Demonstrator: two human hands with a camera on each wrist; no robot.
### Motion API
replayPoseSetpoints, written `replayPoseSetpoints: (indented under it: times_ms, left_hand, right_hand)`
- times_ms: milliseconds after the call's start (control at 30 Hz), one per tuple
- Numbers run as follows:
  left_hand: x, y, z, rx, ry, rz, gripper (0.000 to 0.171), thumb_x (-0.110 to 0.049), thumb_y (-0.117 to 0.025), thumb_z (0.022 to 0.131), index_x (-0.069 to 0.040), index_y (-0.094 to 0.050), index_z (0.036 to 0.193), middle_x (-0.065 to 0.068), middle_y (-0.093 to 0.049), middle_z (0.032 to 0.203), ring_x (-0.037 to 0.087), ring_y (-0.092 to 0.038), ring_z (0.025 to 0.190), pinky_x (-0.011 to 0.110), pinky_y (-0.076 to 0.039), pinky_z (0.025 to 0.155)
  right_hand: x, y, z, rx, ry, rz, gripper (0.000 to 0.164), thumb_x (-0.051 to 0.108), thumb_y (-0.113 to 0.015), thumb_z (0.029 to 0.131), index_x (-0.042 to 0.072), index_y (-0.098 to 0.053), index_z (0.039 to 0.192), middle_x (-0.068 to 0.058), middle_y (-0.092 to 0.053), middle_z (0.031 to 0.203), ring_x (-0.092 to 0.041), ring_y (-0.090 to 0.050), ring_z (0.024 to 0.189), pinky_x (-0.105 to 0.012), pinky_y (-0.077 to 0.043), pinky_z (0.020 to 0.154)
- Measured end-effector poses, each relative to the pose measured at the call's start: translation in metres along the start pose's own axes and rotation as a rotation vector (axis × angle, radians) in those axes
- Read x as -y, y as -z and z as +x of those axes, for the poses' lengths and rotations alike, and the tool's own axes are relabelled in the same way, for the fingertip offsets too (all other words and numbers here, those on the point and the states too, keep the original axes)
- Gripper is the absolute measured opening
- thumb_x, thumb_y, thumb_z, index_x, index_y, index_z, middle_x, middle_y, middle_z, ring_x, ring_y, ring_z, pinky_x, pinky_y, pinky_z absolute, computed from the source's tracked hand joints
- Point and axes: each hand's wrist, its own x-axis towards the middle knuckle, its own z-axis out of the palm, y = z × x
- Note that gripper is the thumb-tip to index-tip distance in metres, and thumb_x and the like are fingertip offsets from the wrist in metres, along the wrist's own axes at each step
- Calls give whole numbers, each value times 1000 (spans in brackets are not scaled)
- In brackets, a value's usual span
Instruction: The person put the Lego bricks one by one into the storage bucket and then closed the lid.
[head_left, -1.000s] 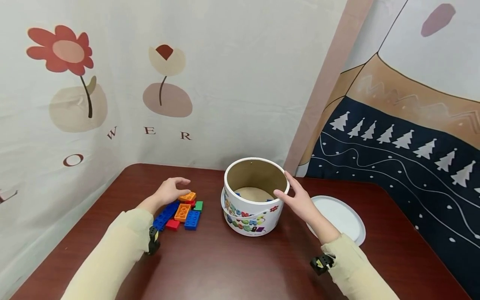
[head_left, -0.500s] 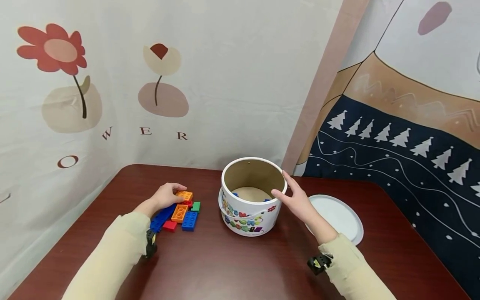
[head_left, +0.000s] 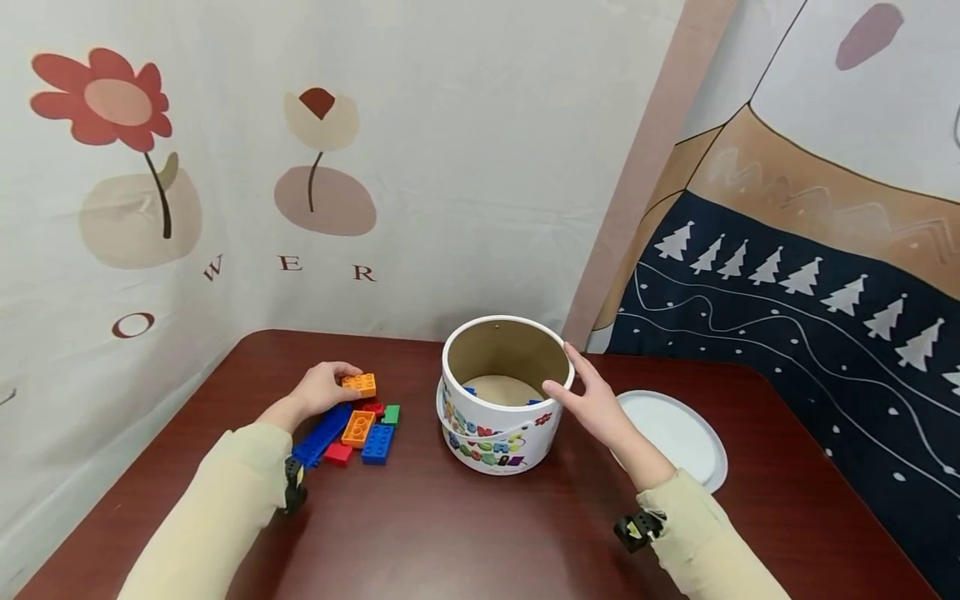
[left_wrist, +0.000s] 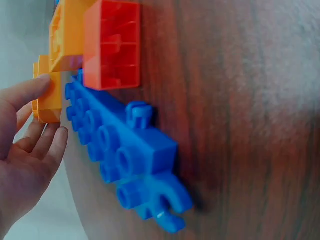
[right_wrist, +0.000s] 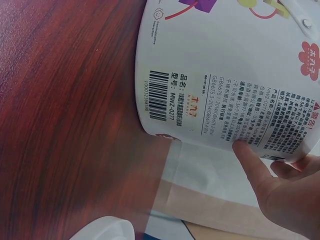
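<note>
My left hand [head_left: 318, 390] pinches an orange toy brick [head_left: 360, 384] between thumb and fingers, at the back of a small group of bricks. In the left wrist view this orange brick [left_wrist: 49, 102] is beside a long blue brick piece [left_wrist: 125, 145] with a hook-like end. A second orange brick [head_left: 358, 429], a blue brick [head_left: 377, 444], a green brick [head_left: 392, 416] and red bricks [head_left: 338, 453] lie close by. My right hand [head_left: 597, 406] rests against the right rim of a white printed bucket [head_left: 498, 458], fingers extended, thumb on its side in the right wrist view.
The bucket stands uncovered on the dark red table [head_left: 420, 533], with a few blue pieces [head_left: 533, 402] inside. A round white lid [head_left: 678, 437] lies right of it, partly behind my right forearm. A patterned curtain [head_left: 480, 167] hangs behind the table.
My left hand has closed on the orange brick and shifted it slightly left and back, away from the other bricks. My right hand has stayed at the bucket rim.
</note>
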Motion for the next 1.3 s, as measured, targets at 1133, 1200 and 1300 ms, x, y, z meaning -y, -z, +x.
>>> replayPoseSetpoints:
  times_ms: [1133, 1200, 1300]
  left_hand:
    - [-64, 67, -11, -107, -75, -98, 49, -31, -61, 90, -2, -54, 128, 21, -56, 120, 26, -53, 97, 22, -49, 75]
    - [-68, 70, -12, -110, -82, -98, 48, -31, -61, 90, -2, -54, 128, 21, -57, 120, 26, -52, 97, 21, -48, 75]
    - [-74, 73, -12, -117, -95, -95, 48, -31, -61, 90, -3, -54, 128, 20, -58, 119, 26, -52, 97, 21, -48, 76]
  right_hand:
    - [-2, -1, -2, 19, -6, 29, 79, 42, -60, 88, 22, -16, 151, -10, -16, 157, -35, -20, 141, -62, -27, 106]
    - [-2, -1, -2, 19, -7, 30, 79, 42, -60, 88, 22, -16, 151, -11, -16, 157, -36, -21, 141, -61, -28, 106]
    - [-2, 0, -2, 17, -4, 34, 79, 42, -60, 88, 21, -16, 151, -11, -17, 156, -36, -21, 141, -61, -29, 105]
